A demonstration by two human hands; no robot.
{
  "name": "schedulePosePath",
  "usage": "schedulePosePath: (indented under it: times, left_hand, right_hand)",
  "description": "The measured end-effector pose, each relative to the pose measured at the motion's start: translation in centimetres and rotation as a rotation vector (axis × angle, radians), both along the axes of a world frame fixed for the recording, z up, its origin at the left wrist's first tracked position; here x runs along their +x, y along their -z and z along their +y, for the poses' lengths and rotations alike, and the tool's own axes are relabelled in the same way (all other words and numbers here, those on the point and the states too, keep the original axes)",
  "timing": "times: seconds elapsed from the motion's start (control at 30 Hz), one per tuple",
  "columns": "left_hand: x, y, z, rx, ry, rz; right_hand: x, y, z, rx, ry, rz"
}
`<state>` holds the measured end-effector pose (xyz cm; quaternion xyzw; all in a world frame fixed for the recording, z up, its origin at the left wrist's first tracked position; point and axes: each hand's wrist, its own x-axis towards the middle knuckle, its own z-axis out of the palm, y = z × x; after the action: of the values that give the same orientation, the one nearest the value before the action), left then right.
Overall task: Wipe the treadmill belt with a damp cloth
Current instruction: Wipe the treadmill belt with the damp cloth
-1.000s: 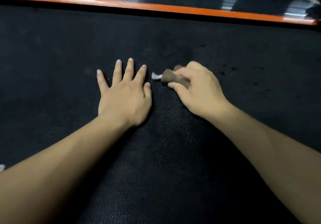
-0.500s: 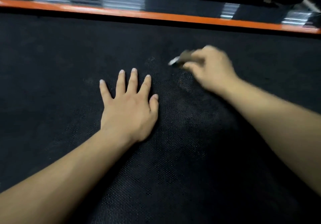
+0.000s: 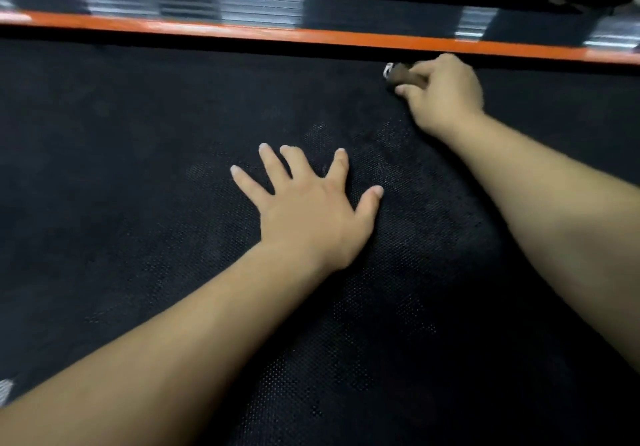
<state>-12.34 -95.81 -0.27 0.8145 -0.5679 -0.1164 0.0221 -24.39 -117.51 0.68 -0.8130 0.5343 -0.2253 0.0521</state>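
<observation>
1. Left hand (image 3: 311,217): flat, palm down on the treadmill belt (image 3: 138,168). Fingers are straight and spread and hold nothing. It sits mid-belt.
2. Right hand (image 3: 446,96): fingers curled round the cloth (image 3: 403,75), thumb under it, arm stretched to the far side.
3. Cloth: small brown wad with a white bit at its left tip, poking out of the fist to the left. It is down at the belt's far edge, just beside the orange strip (image 3: 311,35). It looks to be touching the belt, but blur makes this uncertain.
4. Hands are well apart.
5. Belt: black with a fine dotted texture and faint lighter patches between the hands.
6. Beyond the strip: dark ribbed side rail (image 3: 242,6) with bright reflections, blurred.
7. Small pale patch (image 3: 5,390) at the lower-left edge, can't tell what it is.
</observation>
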Motion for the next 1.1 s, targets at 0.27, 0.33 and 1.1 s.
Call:
schedulePosePath:
  times: [0.27, 0.33, 1.1]
  left_hand:
    - [-0.2, 1.3, 0.4, -0.124, 0.034, -0.065]
    - [-0.4, 1.3, 0.2, -0.129, 0.032, -0.071]
    - [-0.2, 1.3, 0.2, -0.121, 0.029, -0.084]
  right_hand:
    - [0.8, -0.1, -1.4, -0.026, -0.131, 0.038]
    - [1.3, -0.3, -3.2, -0.011, 0.041, 0.023]
    - [-4.2, -1.0, -3.1, -0.051, 0.049, 0.114]
